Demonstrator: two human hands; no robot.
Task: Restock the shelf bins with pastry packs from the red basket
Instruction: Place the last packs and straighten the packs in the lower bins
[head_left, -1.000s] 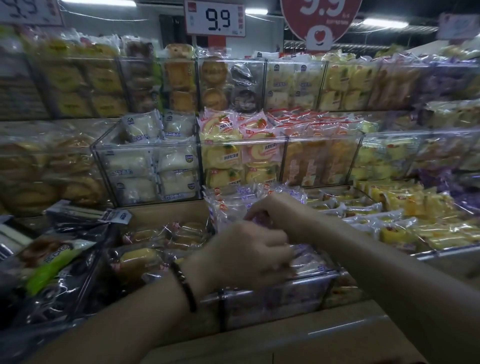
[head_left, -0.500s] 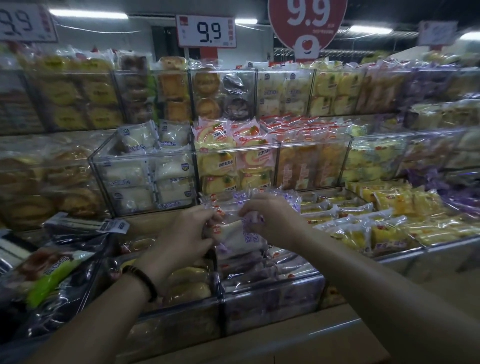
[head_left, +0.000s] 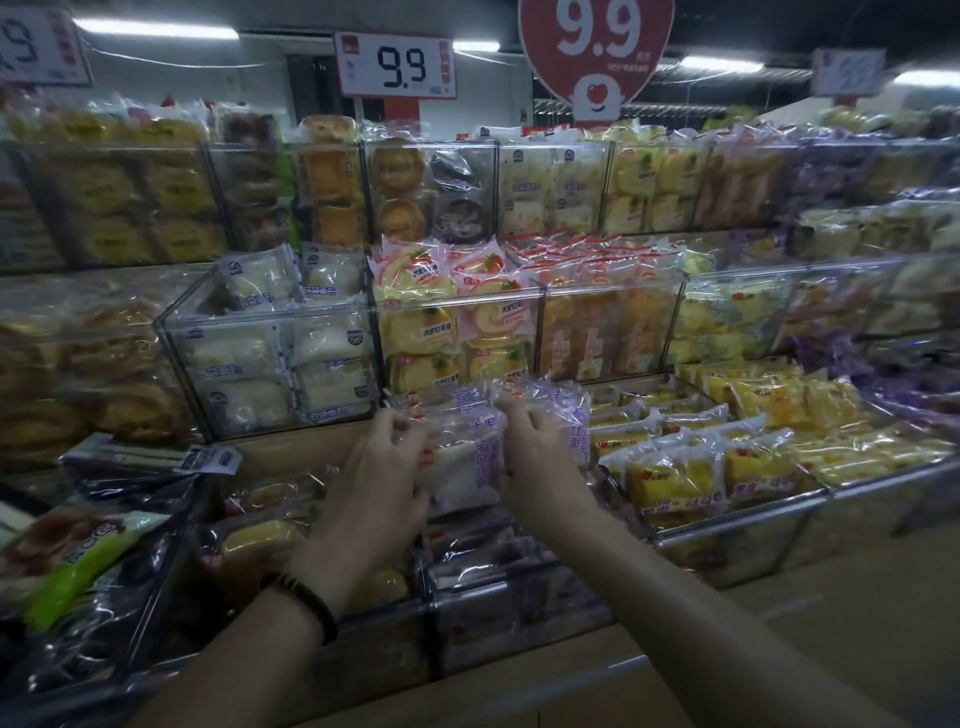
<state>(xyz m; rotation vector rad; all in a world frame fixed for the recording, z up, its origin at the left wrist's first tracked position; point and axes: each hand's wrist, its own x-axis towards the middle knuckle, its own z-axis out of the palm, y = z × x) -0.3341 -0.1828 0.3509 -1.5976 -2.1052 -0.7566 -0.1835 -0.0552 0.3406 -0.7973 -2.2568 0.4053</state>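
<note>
View: head camera, looking down over both forearms at the tiered shelves.
Left hand (head_left: 374, 483): gripped the left edge of the pastry packs, fingers curled onto the wrapper.
Bracelet (head_left: 311, 605): a dark band around the left wrist.
Right hand (head_left: 540, 462): held the right side of the same bunch, fingers curled over the plastic.
Pastry packs (head_left: 462, 465): clear wrappers with purple print and pale bread inside, held upright between the two hands, just above the shelf bin.
Shelf bin (head_left: 519, 608): clear-walled, in the front bottom row, with more purple-printed packs lying inside.
Yellow packs (head_left: 675, 478): filled the next bin to the right.
White buns (head_left: 270, 364): stacked in a clear bin one tier up, to the left.
Price card (head_left: 397, 65): white, read 9.9, above the top row.
</note>
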